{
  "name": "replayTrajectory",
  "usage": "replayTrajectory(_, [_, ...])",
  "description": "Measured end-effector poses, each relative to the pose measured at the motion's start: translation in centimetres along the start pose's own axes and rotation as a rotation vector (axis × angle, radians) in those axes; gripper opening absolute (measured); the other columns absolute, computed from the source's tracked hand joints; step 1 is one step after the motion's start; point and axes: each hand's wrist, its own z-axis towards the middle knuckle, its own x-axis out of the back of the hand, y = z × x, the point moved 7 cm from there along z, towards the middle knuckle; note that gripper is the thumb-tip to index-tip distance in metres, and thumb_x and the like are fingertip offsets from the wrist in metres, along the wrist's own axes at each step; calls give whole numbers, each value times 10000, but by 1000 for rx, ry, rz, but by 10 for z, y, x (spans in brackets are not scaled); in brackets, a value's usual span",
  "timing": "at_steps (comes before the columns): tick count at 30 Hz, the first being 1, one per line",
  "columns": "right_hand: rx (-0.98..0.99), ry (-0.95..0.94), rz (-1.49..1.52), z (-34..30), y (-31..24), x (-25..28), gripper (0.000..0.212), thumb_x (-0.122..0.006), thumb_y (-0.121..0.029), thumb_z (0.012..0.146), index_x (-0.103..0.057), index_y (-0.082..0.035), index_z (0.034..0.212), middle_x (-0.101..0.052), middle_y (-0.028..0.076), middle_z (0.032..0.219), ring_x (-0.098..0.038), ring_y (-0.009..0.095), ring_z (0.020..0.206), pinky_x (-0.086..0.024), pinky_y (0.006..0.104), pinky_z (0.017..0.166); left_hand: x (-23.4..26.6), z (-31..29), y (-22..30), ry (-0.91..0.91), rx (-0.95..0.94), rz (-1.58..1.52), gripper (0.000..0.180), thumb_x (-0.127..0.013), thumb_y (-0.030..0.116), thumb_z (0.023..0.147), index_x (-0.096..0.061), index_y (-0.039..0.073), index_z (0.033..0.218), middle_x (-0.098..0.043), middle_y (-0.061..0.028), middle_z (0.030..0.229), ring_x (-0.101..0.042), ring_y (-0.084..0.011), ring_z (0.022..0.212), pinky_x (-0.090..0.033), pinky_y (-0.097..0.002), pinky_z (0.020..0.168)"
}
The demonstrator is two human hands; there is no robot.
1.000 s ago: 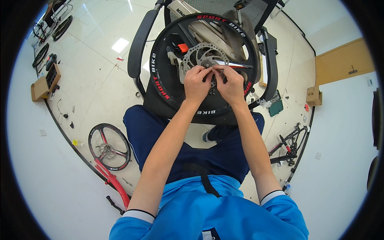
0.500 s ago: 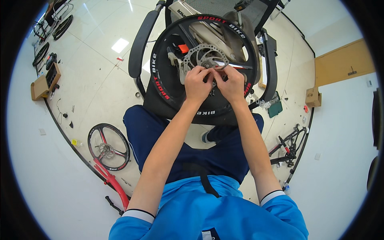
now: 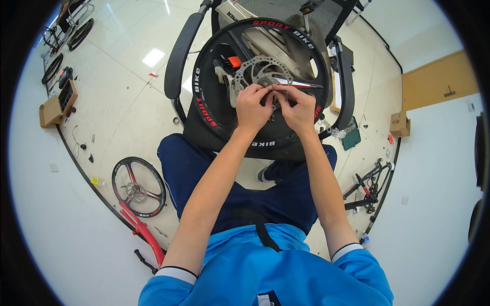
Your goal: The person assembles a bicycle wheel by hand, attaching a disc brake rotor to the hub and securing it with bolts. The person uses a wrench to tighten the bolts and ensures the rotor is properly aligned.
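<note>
You are holding both hands at the middle of a black bike wheel (image 3: pixel 224 109) that is lying on an office chair (image 3: pixel 178 56). Your left hand (image 3: pixel 251 106) and right hand (image 3: pixel 298 109) are pinching their fingers together at the hub, beside the silver brake disc (image 3: pixel 258 71). Your fingers are hiding what they pinch, so I cannot tell what it is.

Shiny grey metal on the brake disc (image 3: pixel 256 73) with small holes, at the top middle. Smooth, dull black rubber on the tyre (image 3: pixel 206 104) around it. Glossy pale tiles on the floor (image 3: pixel 117 92) at the upper left. Rough brown cardboard on the box (image 3: pixel 51 109) at far left. Soft blue cloth on the shirt (image 3: pixel 265 275) at the bottom.
</note>
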Motion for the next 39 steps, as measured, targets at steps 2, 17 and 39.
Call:
replayTrajectory(2, [48,38,-18,0,-3,1,155,-752,6,862,-758,17,1017,-775,120,933,-750,181,799,-575,271,746,0,1,0,1,26,-24,112,-798,112,786,-771,65,884,-667,-42,817,-641,-250,716,-485,-363,666])
replayTrajectory(17, [61,3,51,3,-13,-8,176,-727,-22,890,-769,8,1058,-778,155,945,-754,191,777,-578,275,723,-1,-2,-2,0,-14,20,69,-754,85,786,-745,62,851,-663,-28,831,-637,-253,713,-462,-369,688])
replayTrajectory(39, [137,94,-75,-6,-22,-3,171,-738,-38,883,-773,-2,1046,-773,154,916,-760,238,762,-575,279,725,6,-1,4,-85,72,-8,110,-759,96,774,-749,77,882,-660,-64,818,-638,-304,796,-476,-408,716])
